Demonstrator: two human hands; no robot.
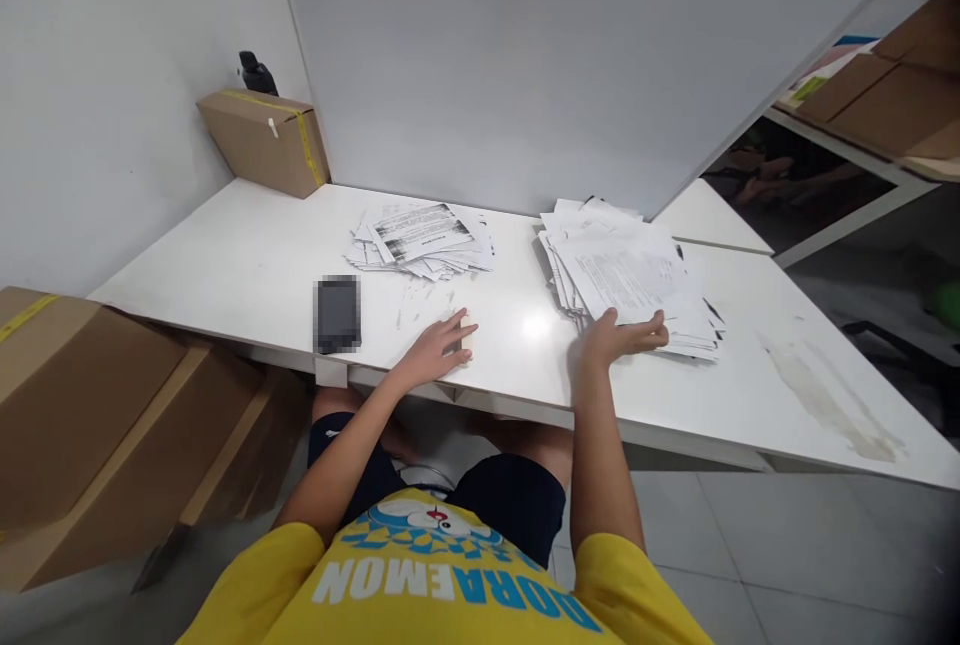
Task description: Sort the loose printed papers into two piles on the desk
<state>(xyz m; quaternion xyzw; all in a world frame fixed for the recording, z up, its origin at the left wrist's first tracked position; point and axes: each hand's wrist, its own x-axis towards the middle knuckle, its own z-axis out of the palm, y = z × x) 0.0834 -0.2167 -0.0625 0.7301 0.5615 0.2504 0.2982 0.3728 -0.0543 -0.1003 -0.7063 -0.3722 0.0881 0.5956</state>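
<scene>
My left hand (439, 353) rests on the white table (517, 365) near its front edge, fingers spread. A small pale yellowish piece (465, 333) shows beside its fingertips; what it is I cannot make out. On the right, my right hand (619, 337) is at the near edge of an untidy stack of printed papers (622, 270), its thumb apart from the stretched fingers. It seems to touch the top sheet without a visible grip. Farther back, left of that stack, lies a second, lower pile of printed papers (424, 237).
A dark device with a blurred screen (338, 315) lies near the front edge at left. A taped cardboard box (262, 140) stands in the back left corner, with a black object (257, 73) behind it. Larger cartons (82, 405) are at lower left. A partition (480, 55) borders the table's back.
</scene>
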